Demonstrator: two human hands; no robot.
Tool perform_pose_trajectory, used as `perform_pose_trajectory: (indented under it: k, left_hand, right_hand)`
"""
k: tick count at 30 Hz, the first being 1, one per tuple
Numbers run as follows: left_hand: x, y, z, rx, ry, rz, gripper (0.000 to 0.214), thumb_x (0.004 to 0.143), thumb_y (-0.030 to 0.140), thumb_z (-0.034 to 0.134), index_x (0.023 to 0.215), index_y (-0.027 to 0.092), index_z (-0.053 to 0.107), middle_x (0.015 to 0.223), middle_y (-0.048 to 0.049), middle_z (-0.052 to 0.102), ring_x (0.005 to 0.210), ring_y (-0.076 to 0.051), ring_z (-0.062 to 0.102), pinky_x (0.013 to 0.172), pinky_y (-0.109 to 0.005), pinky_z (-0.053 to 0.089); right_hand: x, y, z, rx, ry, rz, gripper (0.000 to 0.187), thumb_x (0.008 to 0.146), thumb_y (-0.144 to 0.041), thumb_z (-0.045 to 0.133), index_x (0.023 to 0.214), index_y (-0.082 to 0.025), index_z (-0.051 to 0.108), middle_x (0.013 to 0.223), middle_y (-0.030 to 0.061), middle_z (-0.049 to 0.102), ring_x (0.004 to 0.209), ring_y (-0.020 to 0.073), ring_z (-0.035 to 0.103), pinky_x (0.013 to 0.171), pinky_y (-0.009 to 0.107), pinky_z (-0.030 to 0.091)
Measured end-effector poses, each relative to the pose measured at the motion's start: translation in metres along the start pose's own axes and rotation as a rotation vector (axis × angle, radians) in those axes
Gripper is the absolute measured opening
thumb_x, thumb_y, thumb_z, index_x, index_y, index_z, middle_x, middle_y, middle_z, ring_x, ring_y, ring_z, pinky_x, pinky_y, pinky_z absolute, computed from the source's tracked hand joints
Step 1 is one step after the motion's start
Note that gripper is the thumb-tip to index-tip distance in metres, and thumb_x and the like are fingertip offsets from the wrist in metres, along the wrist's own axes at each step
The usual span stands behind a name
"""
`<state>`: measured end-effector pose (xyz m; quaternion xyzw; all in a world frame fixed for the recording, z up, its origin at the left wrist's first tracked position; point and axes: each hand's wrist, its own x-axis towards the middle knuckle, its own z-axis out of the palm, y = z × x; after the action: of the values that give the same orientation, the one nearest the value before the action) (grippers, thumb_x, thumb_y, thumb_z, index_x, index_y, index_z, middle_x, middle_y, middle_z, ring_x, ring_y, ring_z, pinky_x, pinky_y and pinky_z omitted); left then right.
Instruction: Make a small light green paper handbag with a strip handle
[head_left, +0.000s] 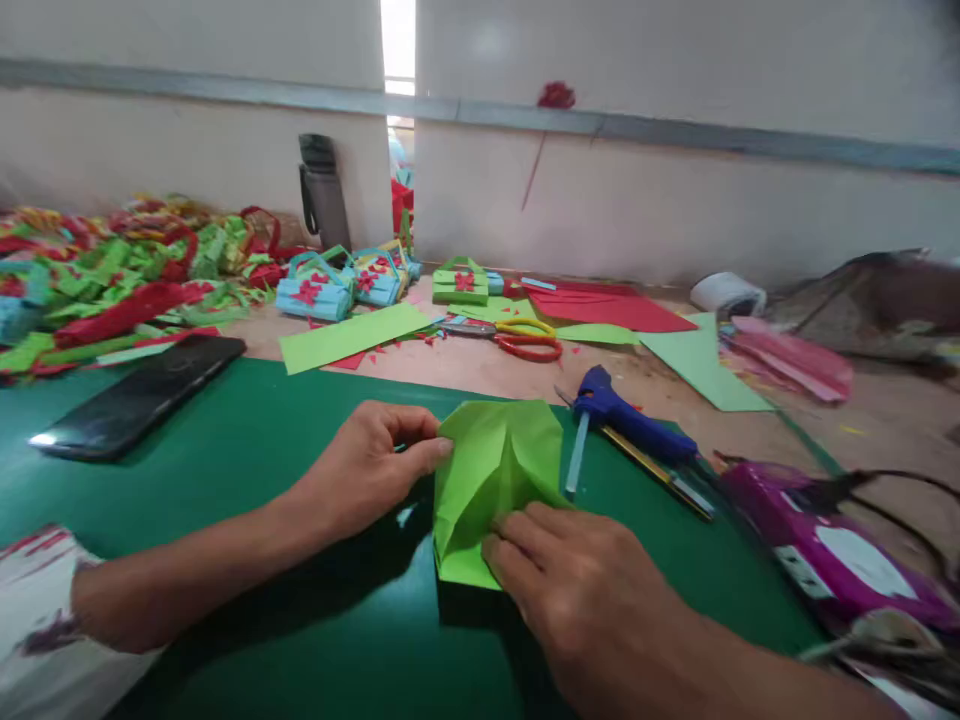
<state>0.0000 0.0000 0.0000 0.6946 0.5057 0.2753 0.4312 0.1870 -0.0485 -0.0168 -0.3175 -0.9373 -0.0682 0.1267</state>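
Observation:
A folded piece of bright green paper (pixel 480 450) stands partly opened up on the green mat, creased down its middle. My left hand (pixel 382 455) pinches its upper left edge between thumb and fingers. With curled fingers, my right hand (pixel 577 570) grips the lower right part, and its fingertips reach inside the fold. A blue glue gun (pixel 630 415) with a clear glue stick in front of it lies just right of the paper. Beside the gun is a yellow-and-black cutter (pixel 652 470).
Small paper bags (pixel 315 287) with red bows stand at the back near a grey bottle (pixel 324 190). Scissors (pixel 517 335) lie among coloured sheets. A black phone (pixel 142 395) rests at left, a purple power strip (pixel 832 545) at right. Paper scraps (pixel 150 260) are heaped at far left.

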Motion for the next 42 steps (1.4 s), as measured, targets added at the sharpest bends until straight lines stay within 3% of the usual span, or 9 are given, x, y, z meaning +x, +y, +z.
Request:
perform_pose_trajectory:
  k: [9, 15, 21, 28, 33, 42]
  left_hand:
    - [0.005, -0.003, -0.002, -0.011, -0.004, -0.009, 0.024, 0.078, 0.030, 0.051, 0.061, 0.014, 0.057, 0.053, 0.0049, 0.043, 0.050, -0.008, 0.034, 0.046, -0.019, 0.029]
    - [0.007, -0.005, -0.004, -0.101, -0.043, -0.040, 0.020, 0.077, 0.029, 0.053, 0.066, 0.013, 0.060, 0.057, 0.0030, 0.051, 0.052, -0.008, 0.040, 0.050, -0.021, 0.033]
    - [0.012, -0.007, -0.006, -0.167, -0.079, -0.024, 0.016, 0.075, 0.025, 0.056, 0.066, 0.013, 0.061, 0.055, 0.0020, 0.055, 0.053, -0.009, 0.046, 0.052, -0.022, 0.035]
    - [0.014, -0.007, -0.007, -0.149, -0.077, -0.023, 0.015, 0.075, 0.023, 0.054, 0.066, 0.013, 0.060, 0.055, 0.0025, 0.056, 0.052, -0.009, 0.048, 0.053, -0.021, 0.038]
    - [0.014, -0.008, -0.007, -0.169, -0.084, -0.032, 0.015, 0.075, 0.023, 0.054, 0.065, 0.014, 0.059, 0.053, 0.0033, 0.054, 0.049, -0.008, 0.046, 0.048, -0.019, 0.036]
    - [0.018, -0.019, -0.008, -0.141, -0.219, 0.020, 0.014, 0.072, 0.021, 0.054, 0.061, 0.013, 0.059, 0.049, 0.0043, 0.052, 0.044, -0.008, 0.045, 0.043, -0.018, 0.035]
  right_hand:
    - [-0.004, -0.001, -0.002, 0.003, 0.055, -0.033, 0.017, 0.077, -0.007, 0.045, 0.072, -0.013, 0.060, 0.078, 0.0116, 0.068, 0.064, 0.0203, 0.060, 0.052, 0.030, 0.044]
    - [0.003, 0.001, -0.009, 0.052, -0.110, -0.024, 0.011, 0.069, -0.008, 0.052, 0.074, -0.015, 0.059, 0.076, 0.0081, 0.068, 0.062, 0.0189, 0.060, 0.050, 0.029, 0.042]
    - [0.014, 0.007, -0.013, 0.106, -0.329, 0.050, 0.024, 0.060, -0.012, 0.058, 0.082, -0.018, 0.060, 0.082, 0.0048, 0.064, 0.069, 0.0209, 0.058, 0.048, 0.030, 0.033]
    - [0.027, 0.009, -0.013, 0.134, -0.452, 0.112, 0.031, 0.062, -0.007, 0.056, 0.088, -0.023, 0.062, 0.086, 0.0026, 0.062, 0.067, 0.0181, 0.054, 0.046, 0.030, 0.017]
    - [0.026, 0.010, -0.013, 0.179, -0.427, 0.093, 0.023, 0.072, -0.011, 0.051, 0.089, -0.024, 0.060, 0.088, 0.0023, 0.060, 0.068, 0.0164, 0.050, 0.048, 0.030, 0.015]
    - [0.025, 0.012, -0.009, 0.137, -0.421, 0.076, 0.026, 0.072, -0.011, 0.053, 0.092, -0.026, 0.059, 0.092, 0.0019, 0.058, 0.067, 0.0155, 0.049, 0.050, 0.030, 0.017]
